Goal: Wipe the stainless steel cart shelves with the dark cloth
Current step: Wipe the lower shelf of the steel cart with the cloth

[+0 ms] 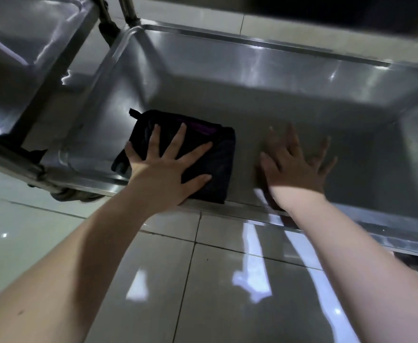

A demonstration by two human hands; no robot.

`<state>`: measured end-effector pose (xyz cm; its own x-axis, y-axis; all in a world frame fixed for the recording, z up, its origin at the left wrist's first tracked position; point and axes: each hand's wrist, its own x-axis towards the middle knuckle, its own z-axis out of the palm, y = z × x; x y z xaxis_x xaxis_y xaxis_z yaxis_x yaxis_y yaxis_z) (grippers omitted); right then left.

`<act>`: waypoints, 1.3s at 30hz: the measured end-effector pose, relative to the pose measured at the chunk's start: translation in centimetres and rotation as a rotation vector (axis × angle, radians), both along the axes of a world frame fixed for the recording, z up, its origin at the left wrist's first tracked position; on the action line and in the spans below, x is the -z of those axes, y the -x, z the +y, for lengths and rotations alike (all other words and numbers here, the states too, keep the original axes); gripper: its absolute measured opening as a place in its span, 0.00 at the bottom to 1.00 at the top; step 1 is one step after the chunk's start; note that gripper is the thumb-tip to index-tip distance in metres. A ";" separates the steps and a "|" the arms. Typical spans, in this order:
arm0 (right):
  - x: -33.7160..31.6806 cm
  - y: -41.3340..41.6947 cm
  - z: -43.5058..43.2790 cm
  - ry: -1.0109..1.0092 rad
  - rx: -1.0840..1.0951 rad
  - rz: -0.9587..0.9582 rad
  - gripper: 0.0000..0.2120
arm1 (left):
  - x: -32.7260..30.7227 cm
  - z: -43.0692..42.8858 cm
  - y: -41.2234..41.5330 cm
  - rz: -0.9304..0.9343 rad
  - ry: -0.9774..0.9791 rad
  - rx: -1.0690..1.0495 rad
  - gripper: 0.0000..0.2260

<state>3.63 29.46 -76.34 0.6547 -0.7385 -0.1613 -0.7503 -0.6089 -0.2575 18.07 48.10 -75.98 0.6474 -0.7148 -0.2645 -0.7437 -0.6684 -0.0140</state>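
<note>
One folded dark cloth (pixel 198 154) lies flat beneath the left hand (pixel 164 169).

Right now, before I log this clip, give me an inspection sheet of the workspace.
Surface: stainless steel shelf, a shallow tray with raised rim, shiny and bare apart from the cloth.
Job's things: dark cloth, folded, at the shelf's near-left corner.
Clutter: nothing seen.
Grippers: left hand flat on the cloth, fingers spread; right hand flat on bare steel, holding nothing.
Cables: nothing seen.
Surroundings: glossy floor tiles; second cart at left.
</note>
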 end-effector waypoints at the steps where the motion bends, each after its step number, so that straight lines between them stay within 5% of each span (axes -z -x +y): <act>1: -0.1 -1.4 1.2 -0.021 0.008 -0.065 0.26 | 0.0 0.0 0.1 -0.002 0.007 0.004 0.30; 5: 0.7 -5.3 3.7 -0.053 -0.096 -0.160 0.24 | -0.5 1.2 -0.5 0.032 -0.023 0.008 0.29; 9: 1.7 -5.3 3.9 0.041 -0.227 -0.035 0.25 | -1.4 5.4 -3.1 0.084 -0.090 -0.083 0.27; 15: 2.6 -4.6 4.4 0.241 -0.494 -0.127 0.32 | -1.1 7.2 -4.0 0.085 -0.097 -0.086 0.26; 30: 1.4 -4.8 4.2 0.127 -0.432 -0.031 0.34 | -0.2 -6.8 -15.4 0.067 0.031 -0.077 0.29; 39: 1.4 -4.7 3.9 0.092 -0.421 -0.030 0.36 | -0.8 6.8 -6.3 0.046 -0.040 -0.004 0.29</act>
<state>8.36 33.37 -77.76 0.9055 -0.4161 -0.0834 -0.4242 -0.8819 -0.2058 24.41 54.85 -75.17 0.6369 -0.7003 -0.3225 -0.7413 -0.6711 -0.0067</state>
